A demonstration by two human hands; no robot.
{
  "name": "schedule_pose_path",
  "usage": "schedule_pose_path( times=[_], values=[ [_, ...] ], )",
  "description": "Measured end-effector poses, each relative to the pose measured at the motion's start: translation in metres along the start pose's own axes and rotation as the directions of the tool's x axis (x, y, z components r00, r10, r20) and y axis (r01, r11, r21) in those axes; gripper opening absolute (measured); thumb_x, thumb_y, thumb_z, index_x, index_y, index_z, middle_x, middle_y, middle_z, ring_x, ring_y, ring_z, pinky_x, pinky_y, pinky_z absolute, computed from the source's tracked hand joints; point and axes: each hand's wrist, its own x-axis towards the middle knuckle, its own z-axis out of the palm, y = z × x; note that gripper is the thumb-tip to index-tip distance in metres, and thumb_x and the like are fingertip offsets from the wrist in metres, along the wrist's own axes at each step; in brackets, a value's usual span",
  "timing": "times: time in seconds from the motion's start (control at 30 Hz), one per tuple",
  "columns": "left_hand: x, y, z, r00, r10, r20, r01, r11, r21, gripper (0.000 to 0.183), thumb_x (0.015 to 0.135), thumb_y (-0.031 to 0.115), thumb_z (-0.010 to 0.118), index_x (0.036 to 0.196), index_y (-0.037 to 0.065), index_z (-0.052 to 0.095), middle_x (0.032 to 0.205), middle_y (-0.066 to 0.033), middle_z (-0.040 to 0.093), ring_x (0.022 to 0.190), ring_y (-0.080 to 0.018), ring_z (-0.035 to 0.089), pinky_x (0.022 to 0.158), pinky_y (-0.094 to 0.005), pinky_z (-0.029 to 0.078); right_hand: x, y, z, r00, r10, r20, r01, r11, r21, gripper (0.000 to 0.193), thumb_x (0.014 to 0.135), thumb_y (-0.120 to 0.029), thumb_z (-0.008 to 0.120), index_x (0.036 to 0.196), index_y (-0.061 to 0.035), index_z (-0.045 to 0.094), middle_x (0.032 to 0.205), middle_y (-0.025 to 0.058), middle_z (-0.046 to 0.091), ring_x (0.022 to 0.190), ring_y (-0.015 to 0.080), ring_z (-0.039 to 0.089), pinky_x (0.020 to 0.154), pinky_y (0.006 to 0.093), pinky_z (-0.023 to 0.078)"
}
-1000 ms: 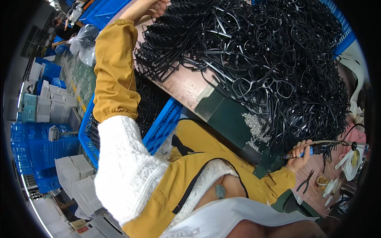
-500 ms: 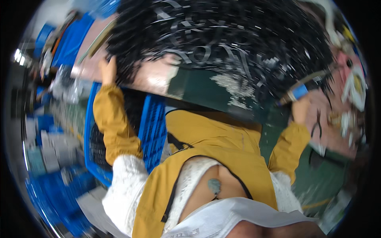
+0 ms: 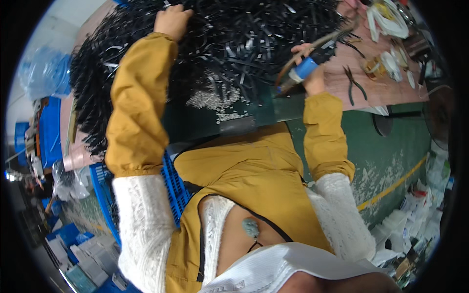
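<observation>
A large heap of black strips (image 3: 234, 46) covers much of the table, some of them glinting. My left hand (image 3: 172, 22) is over its far side, fingers bent and touching the strips; what lies under the fingertips is hidden. My right hand (image 3: 315, 78) is closed around a blue and black cylindrical handheld tool (image 3: 305, 68), held slanted at the heap's right edge, its tip toward the lower left. A cord-like brown piece runs beside the tool. Small silver pieces (image 3: 215, 100) lie scattered on the dark green mat (image 3: 195, 124) in front of the heap.
Right of the heap, dark-handled pliers (image 3: 354, 85) and a white plastic bag (image 3: 388, 22) lie on the pinkish tabletop (image 3: 386, 90). A blue crate (image 3: 176, 185) stands below the table's front edge, by my left arm. Litter (image 3: 410, 219) is piled on the floor at right.
My left hand has gone from the table edge at the heap's left side to the top of the heap. My right hand keeps the tool. The whole view has shifted.
</observation>
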Motion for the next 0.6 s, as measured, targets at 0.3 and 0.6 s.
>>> schedule_pose_path(
  times=[0.3, 0.6],
  values=[
    [-0.017, -0.054, -0.068, 0.897, -0.438, -0.051, 0.419, 0.883, -0.213, 0.015, 0.091, 0.017, 0.058, 0.092, 0.004, 0.066, 0.079, -0.0252, 0.068, 0.079, -0.0458, 0.068, 0.073, -0.056, 0.053, -0.008, -0.027, -0.017, 0.83, -0.549, -0.099, 0.352, 0.652, -0.671, 0.02, 0.086, 0.006, 0.063, 0.106, 0.0043, 0.065, 0.116, 0.0112, 0.058, 0.1, 0.0222, 0.062, 0.087, 0.0333, 0.052],
    [-0.202, -0.066, -0.066, 0.698, -0.599, 0.392, 0.604, 0.2, -0.771, 0.039, 0.089, 0.008, 0.064, 0.128, 0.005, 0.065, 0.113, -0.01, 0.067, 0.103, -0.0217, 0.065, 0.09, -0.0378, 0.053, 0.017, 0.022, -0.047, 0.968, -0.237, 0.078, 0.214, 0.625, -0.751, 0.025, 0.096, -0.008, 0.057, 0.114, -0.0065, 0.073, 0.093, 0.0025, 0.07, 0.079, 0.0142, 0.064, 0.074, 0.029, 0.054]
  ],
)
